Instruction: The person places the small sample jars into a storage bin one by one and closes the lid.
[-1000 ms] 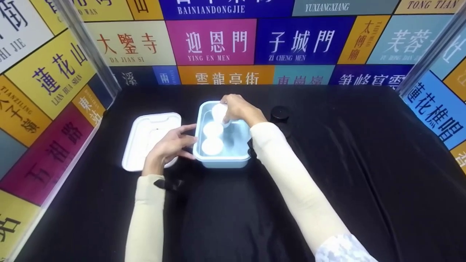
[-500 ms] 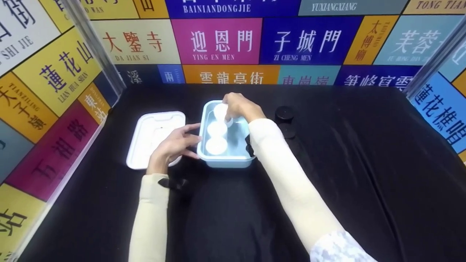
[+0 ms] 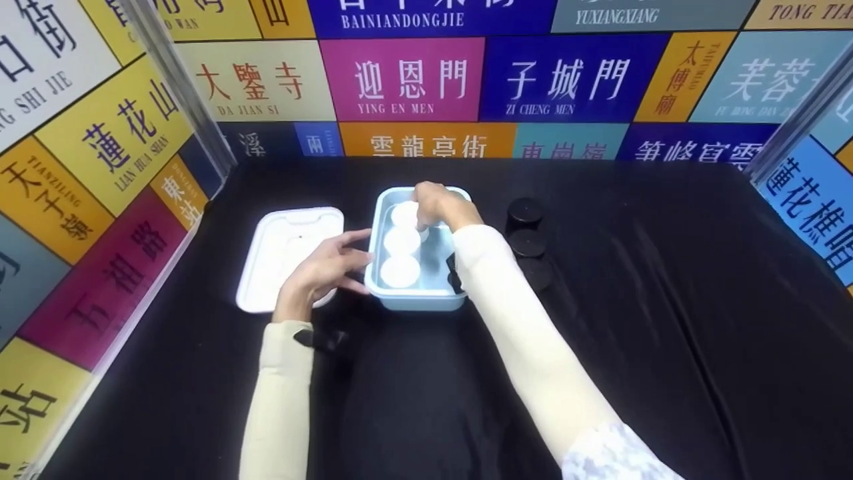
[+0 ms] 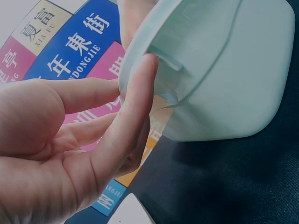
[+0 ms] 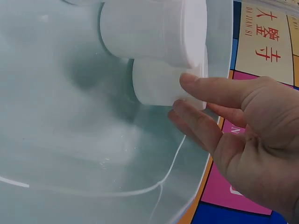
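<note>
A pale blue open-topped container (image 3: 426,302) stood on a black-covered table (image 3: 413,400). Inside, along its left side, three white round jars ran in a row: the near jar (image 3: 400,271) at the front, the middle jar (image 3: 402,241) just beyond it, and the far jar (image 3: 404,217) at the back, partly hidden by a hand.

A person in cream sleeves worked with both bare hands. The right hand (image 3: 443,205) reached over the container's right side to its back left corner, holding the far jar in a light, narrow pinch, thumb and fingertips on it near its top. The left hand (image 3: 325,267) lay against the container's left side, fingers loosely spread and nearly straight, their tips touching the rim and outer wall without wrapping around it.

Left of the container a white lid (image 3: 283,247) lay flat, partly behind the left hand. Right of the container, beyond the right forearm, sat dark round objects (image 3: 526,243), hard to make out against the cloth. Behind the container rose a wall of colored panels (image 3: 403,80) with Chinese characters and romanized names.
</note>
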Demonstrator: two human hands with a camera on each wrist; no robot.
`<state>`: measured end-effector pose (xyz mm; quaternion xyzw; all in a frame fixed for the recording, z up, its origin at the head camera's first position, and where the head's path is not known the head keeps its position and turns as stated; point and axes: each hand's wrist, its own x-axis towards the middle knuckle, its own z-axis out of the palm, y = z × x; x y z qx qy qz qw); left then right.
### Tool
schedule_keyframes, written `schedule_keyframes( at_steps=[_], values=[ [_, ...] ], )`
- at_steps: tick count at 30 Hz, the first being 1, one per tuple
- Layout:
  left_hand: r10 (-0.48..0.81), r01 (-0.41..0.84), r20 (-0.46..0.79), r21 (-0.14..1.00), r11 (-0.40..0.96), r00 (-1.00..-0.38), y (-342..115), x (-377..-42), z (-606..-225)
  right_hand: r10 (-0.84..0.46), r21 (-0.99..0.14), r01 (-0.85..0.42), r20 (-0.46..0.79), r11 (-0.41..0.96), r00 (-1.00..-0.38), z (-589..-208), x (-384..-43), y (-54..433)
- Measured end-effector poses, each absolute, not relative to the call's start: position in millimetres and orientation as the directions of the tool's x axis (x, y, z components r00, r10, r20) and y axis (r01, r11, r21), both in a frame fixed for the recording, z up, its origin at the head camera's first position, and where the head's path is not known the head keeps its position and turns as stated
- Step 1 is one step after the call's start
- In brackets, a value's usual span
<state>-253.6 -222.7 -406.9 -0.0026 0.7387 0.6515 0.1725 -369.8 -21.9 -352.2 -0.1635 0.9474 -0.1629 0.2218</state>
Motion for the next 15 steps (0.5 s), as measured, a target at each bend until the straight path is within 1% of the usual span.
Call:
schedule_keyframes(
  at_steps=[6,9,12,15],
  values=[
    [0.214,-0.234,-0.265,0.959,0.160,-0.940,-223,-255,-408,-0.389,-0.400,-0.228,-0.387,0.888,-0.836,-348,-367,-15],
    [0.213,-0.231,-0.264,0.958,0.167,-0.941,-224,-255,-408,-0.406,-0.427,-0.237,-0.362,0.873,-0.839,-344,-366,-8],
    [0.209,-0.233,-0.265,0.958,0.168,-0.941,-224,-254,-408,-0.439,-0.452,-0.274,-0.314,0.849,-0.842,-341,-367,2],
    [0.210,-0.230,-0.262,0.959,0.166,-0.942,-225,-254,-407,-0.478,-0.503,-0.300,-0.272,0.810,-0.835,-339,-368,15]
  ],
)
